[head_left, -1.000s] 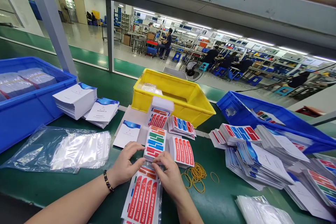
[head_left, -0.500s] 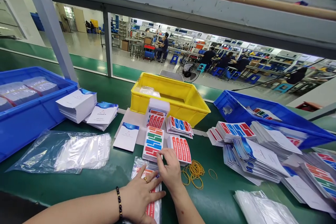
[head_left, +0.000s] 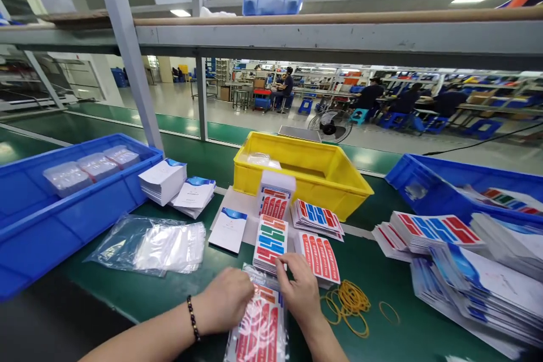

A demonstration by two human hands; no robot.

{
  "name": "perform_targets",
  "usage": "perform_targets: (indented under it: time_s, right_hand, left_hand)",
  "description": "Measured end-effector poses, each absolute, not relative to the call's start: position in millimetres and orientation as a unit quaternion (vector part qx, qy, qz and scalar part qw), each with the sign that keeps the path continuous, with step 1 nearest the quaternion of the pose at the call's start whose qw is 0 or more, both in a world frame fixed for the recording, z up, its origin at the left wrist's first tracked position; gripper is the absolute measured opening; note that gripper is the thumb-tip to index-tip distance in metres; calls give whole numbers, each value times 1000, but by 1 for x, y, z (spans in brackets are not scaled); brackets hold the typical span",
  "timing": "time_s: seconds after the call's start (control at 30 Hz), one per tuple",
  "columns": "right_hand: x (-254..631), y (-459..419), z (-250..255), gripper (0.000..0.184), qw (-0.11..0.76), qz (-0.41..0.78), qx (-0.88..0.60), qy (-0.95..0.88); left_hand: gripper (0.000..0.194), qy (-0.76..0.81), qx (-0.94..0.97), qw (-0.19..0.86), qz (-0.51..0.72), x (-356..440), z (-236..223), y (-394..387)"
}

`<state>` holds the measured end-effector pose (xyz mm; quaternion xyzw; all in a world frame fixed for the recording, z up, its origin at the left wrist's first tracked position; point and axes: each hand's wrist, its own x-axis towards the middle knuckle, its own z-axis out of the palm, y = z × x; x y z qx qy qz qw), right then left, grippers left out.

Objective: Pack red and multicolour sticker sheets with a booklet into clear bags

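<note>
A clear plastic bag (head_left: 258, 322) holding printed sticker sheets, red on the visible face, lies at the front of the green bench. My left hand (head_left: 229, 300) is closed with its fingers curled at the bag's left edge; what is inside them is hidden. Just beyond lies a stack of sticker sheets (head_left: 271, 237) with green, blue and red shapes. My right hand (head_left: 300, 288) pinches at the lower right corner of this stack. To its right is a pile of red label sheets (head_left: 318, 257), and to the stack's left a white booklet (head_left: 228, 231).
Yellow rubber bands (head_left: 350, 302) lie right of my right hand. A yellow bin (head_left: 305, 181) stands behind the stacks, with a blue bin (head_left: 85, 209) at left and another blue bin (head_left: 407, 181) at right. Empty clear bags (head_left: 169, 246) and piled booklets (head_left: 487, 288) flank the middle.
My left hand has gone from spread flat across the bag to curled at its left edge. My right hand stays at the stack's corner. The camera view has tilted up.
</note>
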<state>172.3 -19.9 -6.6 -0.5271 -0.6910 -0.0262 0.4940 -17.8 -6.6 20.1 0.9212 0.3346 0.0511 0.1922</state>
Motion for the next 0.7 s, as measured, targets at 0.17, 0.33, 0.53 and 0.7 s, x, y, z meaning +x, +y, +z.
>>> perform_targets:
  time_s: [0.17,0.33,0.53,0.7]
  right_hand:
    - [170,-22,-3,13,499,-26,-516,-695]
    - [165,-24,1,13,497,-25,-506,-704]
    - [161,-25,-1,15,496,3,-502,-708]
    - [160,-25,-3,16,488,19,-498,-716]
  left_hand:
    - [27,581,800,149,18,-82,31,34]
    - [14,623,761,176,-39,-127,30,55]
    - [12,612,764,198,-42,-125,26,56]
    - [29,660,732,164,-26,-126,26,60]
